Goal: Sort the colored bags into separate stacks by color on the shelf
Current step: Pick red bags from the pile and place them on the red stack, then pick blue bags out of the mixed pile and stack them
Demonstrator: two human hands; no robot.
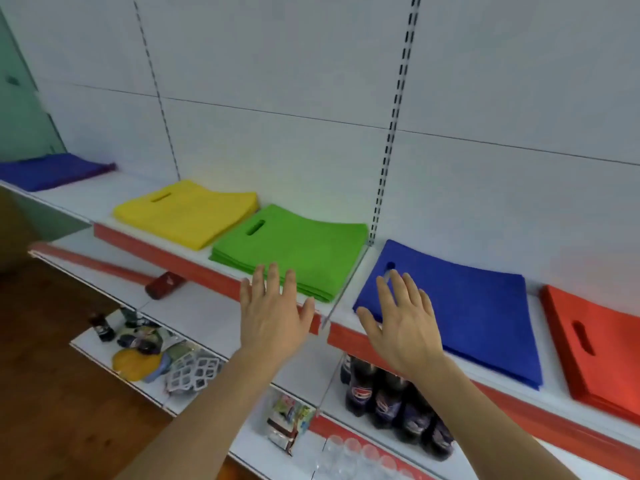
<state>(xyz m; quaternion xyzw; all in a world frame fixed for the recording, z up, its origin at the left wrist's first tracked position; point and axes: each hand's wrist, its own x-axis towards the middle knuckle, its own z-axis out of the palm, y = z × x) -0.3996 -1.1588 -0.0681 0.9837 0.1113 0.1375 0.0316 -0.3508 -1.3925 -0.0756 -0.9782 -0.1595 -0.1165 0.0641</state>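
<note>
Lying flat on the white shelf [346,303] are five bag stacks: yellow stack [187,213], green stack [294,251], blue stack [460,313], red stack [595,344], and a second blue stack [52,169] far left. Each visible top bag has one oval handle slot. Left hand [273,317] and right hand [405,327] hover with fingers spread, holding nothing. Below stand dark Pepsi bottles [391,400].

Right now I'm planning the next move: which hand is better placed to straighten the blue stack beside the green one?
Probably the right hand: it is open over the near left corner of the blue stack, while the left hand is in front of the green stack.
</note>
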